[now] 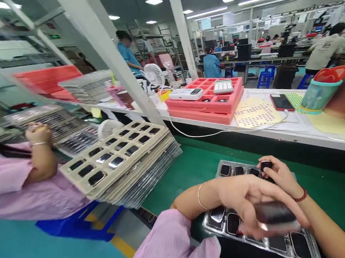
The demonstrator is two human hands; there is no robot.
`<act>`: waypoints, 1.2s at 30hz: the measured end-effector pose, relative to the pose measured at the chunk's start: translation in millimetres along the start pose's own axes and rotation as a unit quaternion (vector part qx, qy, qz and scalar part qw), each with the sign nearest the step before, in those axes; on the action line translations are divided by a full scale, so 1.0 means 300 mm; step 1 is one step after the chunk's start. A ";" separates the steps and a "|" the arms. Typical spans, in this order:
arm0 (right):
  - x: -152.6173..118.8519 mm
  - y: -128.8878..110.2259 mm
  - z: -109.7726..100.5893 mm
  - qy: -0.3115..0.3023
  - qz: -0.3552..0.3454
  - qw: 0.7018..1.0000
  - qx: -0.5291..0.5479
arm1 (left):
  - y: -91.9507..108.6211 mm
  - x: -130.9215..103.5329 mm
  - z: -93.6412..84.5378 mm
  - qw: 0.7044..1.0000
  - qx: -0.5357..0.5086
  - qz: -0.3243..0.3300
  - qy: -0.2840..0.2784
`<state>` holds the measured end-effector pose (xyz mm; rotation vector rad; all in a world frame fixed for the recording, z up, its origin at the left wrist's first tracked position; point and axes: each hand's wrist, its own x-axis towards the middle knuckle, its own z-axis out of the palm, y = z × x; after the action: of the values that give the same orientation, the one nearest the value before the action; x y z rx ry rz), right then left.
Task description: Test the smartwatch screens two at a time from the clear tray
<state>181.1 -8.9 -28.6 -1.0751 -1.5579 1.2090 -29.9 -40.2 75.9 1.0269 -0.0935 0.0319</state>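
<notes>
green bench (pixel 184 170) between stack (pixel 141 166) and tray (pixel 315 257)

A calculator (pixel 223 86) lies on stacked red compartmented trays (pixel 201 114); right of them, a phone (pixel 282 102) lies near a teal cup (pixel 320 95) holding red objects (pixel 332 73).

Brightly lit by ceiling lamps (pixel 153 1), with glare on some screens (pixel 116 162). Smeared by motion at the left hand (pixel 241 195); stretched toward the left edge.
</notes>
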 end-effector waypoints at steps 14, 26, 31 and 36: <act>-0.043 -0.222 -0.012 -0.141 0.130 0.935 0.297 | 0.001 -0.042 0.099 0.990 0.031 0.127 0.052; -0.269 -0.649 0.129 -0.310 0.139 0.897 0.284 | -0.041 -0.035 -0.201 0.905 0.047 0.142 0.399; -0.252 -0.634 0.124 -0.300 0.122 0.901 0.287 | -0.052 -0.023 -0.203 0.899 0.074 0.131 0.411; -0.123 -0.483 0.048 -0.179 0.025 0.945 0.274 | -0.007 -0.028 -0.210 0.857 0.169 0.151 0.464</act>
<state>159.3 -70.4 106.7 -0.5501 -1.3248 1.8142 -34.0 12.8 40.9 1.2419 0.6584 0.8530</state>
